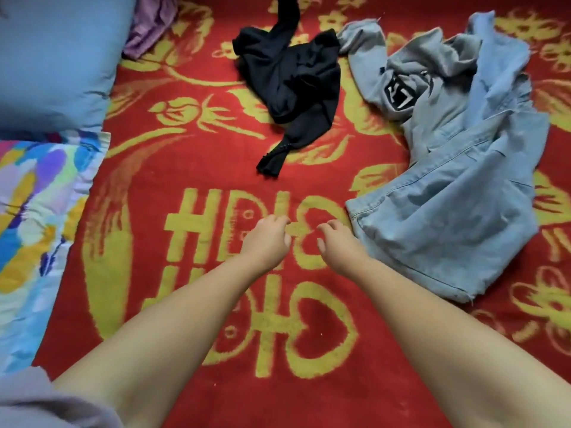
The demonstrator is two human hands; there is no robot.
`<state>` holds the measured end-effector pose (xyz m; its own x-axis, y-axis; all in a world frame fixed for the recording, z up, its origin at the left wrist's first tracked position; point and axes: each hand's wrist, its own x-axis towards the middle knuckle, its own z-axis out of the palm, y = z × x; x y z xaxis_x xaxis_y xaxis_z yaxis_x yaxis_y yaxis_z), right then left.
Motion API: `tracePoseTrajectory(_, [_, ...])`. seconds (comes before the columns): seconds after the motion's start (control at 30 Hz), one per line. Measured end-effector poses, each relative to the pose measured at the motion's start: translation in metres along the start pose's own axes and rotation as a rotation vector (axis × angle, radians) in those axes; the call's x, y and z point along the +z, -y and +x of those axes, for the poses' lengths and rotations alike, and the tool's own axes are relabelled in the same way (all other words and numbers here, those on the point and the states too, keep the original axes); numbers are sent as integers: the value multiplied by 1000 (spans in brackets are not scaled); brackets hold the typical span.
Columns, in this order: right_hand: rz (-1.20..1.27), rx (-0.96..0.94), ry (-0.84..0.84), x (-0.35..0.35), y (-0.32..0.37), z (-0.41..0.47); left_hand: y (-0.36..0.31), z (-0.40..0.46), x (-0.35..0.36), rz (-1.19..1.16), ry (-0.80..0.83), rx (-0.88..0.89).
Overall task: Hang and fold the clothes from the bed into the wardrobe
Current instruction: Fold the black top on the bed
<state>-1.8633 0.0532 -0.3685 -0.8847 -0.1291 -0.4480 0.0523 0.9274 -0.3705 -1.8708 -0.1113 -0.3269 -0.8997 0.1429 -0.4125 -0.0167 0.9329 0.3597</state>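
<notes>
Step in hand: reaching out for the next garment. My left hand (268, 239) and right hand (338, 245) hover over the bed (191, 186), loosely curled, each grip empty. Denim garment (448, 217) just beside right hand; black garment (293, 84) farther off. Wardrobe unseen. Next: grasp the denim.

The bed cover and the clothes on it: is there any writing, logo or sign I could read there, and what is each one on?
"HDIB" is roughly how the big yellow woven characters on the red blanket read from here; they look upside down, so this is uncertain.
A second yellow row nearer the camera, ending in a heart shape: not readable as letters.
A black-and-white square print on the grey sweatshirt: crumpled, unreadable.
</notes>
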Motion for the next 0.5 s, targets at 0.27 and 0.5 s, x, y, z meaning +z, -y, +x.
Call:
tracePoseTrajectory(0.27, [-165, -89, -201, 84, -20, 81, 53, 111, 42, 100, -184, 62])
tracePoseTrajectory(0.5, [-208, -106, -393, 86, -20, 75, 27, 211, 25, 196, -321, 109])
